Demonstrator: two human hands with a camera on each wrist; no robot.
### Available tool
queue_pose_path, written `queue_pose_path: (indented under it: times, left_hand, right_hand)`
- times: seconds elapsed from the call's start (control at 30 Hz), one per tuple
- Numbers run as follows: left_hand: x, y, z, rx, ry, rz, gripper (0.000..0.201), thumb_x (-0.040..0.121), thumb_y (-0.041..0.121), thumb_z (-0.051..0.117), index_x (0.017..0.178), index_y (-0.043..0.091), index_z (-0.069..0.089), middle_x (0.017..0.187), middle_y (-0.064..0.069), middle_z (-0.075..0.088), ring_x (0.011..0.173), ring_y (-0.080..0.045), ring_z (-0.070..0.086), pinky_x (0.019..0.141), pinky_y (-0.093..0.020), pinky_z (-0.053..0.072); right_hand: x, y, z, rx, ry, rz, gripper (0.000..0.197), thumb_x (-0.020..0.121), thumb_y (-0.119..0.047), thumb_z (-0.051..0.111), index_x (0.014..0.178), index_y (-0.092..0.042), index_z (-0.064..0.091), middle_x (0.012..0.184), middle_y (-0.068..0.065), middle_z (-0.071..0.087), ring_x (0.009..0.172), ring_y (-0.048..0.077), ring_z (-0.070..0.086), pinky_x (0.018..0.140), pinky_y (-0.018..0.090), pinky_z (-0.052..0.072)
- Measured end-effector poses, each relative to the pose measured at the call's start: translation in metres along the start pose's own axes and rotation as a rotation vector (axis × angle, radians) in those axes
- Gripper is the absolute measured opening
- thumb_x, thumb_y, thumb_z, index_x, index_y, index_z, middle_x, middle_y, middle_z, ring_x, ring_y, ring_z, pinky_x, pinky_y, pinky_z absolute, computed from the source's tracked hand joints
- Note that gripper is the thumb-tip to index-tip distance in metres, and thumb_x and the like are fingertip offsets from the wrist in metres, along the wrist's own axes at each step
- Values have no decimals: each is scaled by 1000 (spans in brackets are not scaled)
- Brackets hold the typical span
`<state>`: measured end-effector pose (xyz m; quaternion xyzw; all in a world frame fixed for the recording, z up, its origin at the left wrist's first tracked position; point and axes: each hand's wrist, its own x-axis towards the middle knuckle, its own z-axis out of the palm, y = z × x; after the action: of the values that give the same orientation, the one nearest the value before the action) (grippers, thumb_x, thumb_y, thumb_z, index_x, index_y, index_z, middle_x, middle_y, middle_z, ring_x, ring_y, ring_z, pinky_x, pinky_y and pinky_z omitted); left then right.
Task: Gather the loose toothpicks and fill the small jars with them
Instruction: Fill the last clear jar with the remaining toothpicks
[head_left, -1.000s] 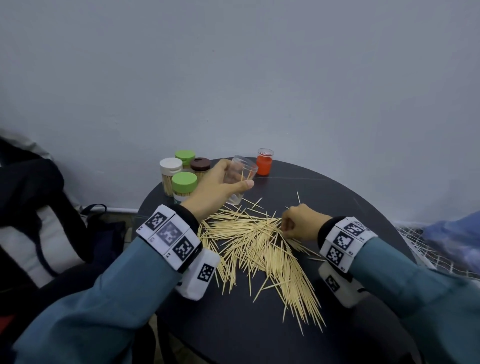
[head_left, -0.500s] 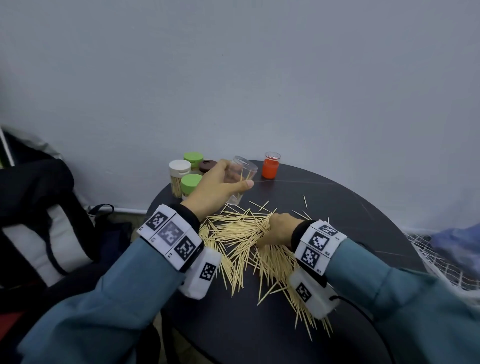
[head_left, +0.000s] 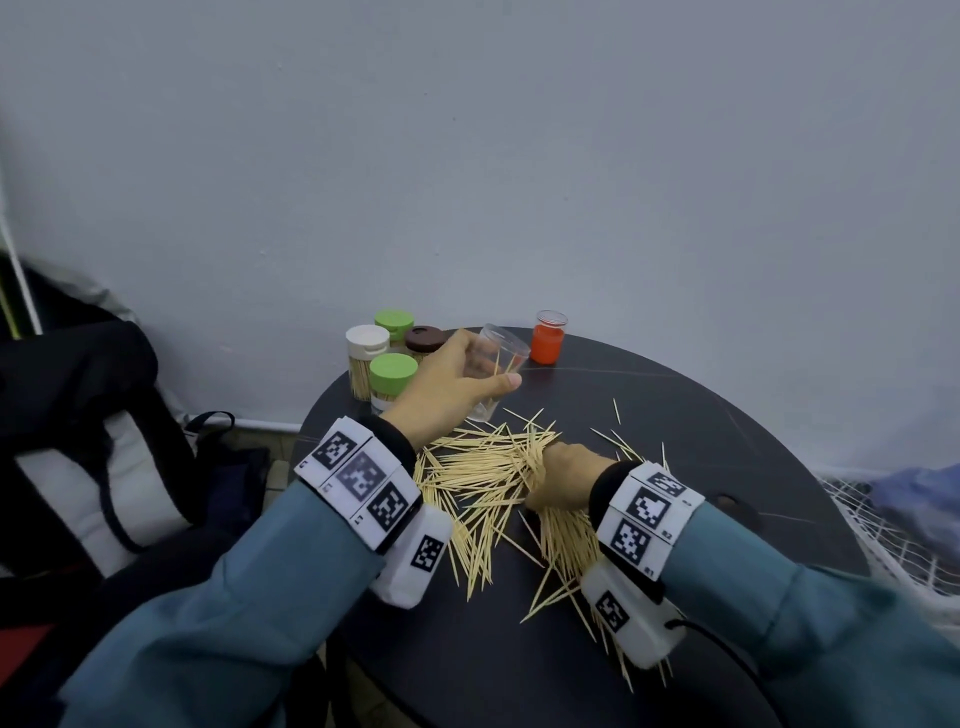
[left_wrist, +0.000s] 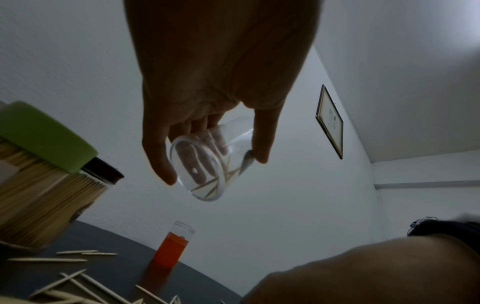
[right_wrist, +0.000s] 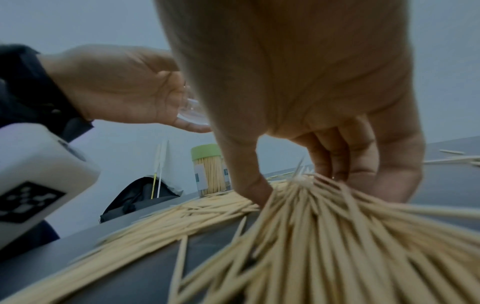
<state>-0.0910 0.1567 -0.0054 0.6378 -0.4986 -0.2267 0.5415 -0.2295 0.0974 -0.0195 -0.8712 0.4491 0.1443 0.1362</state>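
Toothpicks being gathered on a round, matte black table (head_left: 675, 649).

From above, the left hand (head_left: 447, 387) grasps a clear plastic jar (head_left: 501, 358), tilted, few sticks inside. Its wrist view shows fingers (left_wrist: 155, 156) wrapped round smooth walls. The right wrist view shows the right hand (right_wrist: 324, 102) pinching slender wooden toothpicks (right_wrist: 311, 226).

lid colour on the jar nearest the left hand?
Green lid, clearest in the head view.

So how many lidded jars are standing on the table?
4, clustered at the far left edge: white-lidded jar, rear green-lidded jar, brown-lidded jar, front green-lidded jar. Others may hide behind the left hand.
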Motion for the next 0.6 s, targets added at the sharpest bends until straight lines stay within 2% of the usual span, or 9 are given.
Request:
queue_pose_path:
  times: [0.23, 0.37, 0.43, 0.53, 0.57, 0.6]
  left_hand:
    - [0, -2, 3, 10, -2, 9, 37, 83, 25, 70, 112, 14, 50, 100, 3, 60, 98, -15, 59, 82, -28, 48]
    - [0, -2, 4, 20, 5, 10, 39, 83, 24, 70, 114, 13, 50, 104, -1, 60, 98, -14, 58, 79, -23, 47]
    - [-1, -2, 5, 25, 1, 11, 36, 83, 24, 70, 112, 15, 49, 105, 0, 60, 97, -12, 58, 74, -18, 47]
    - [-2, -2, 8, 20, -11, 1, 36, 82, 23, 71, 110, 16, 49, 106, -2, 61, 99, -14, 59, 76, -20, 47]
    - [-2, -2, 9, 18, -15, -2, 36, 82, 22, 72, 109, 16, 49, 107, -3, 61, 100, -16, 60, 77, -21, 47]
    - [-2, -2, 10, 15, -18, -3, 37, 81, 22, 72, 110, 15, 49, 108, -4, 61, 101, -16, 60, 77, -21, 47]
  right_hand:
    - [8, -1, -3, -36, -2, 20, 42, 95, -22, 51, 130, 1, 43, 135, 14, 48, 124, 25, 47, 97, 28, 40]
    - [14, 5, -4, 45, -2, 41, 36, 98, -15, 41, 131, 0, 44, 135, 13, 49, 124, 25, 47, 97, 28, 39]
    - [19, 12, -5, 162, -16, 57, 36, 98, -14, 38, 131, -2, 45, 135, 11, 50, 123, 24, 48, 96, 27, 40]
    - [25, 25, -9, 368, -27, 93, 31, 99, -14, 39, 124, -1, 50, 124, 14, 55, 115, 27, 53, 92, 30, 42]
    - [27, 28, -9, 467, -16, 100, 24, 99, -13, 39, 115, -2, 52, 113, 17, 57, 104, 27, 57, 86, 31, 45]
    - [30, 32, -8, 626, -14, 113, 15, 99, -10, 38, 101, -3, 51, 98, 16, 56, 88, 26, 58, 75, 31, 48]
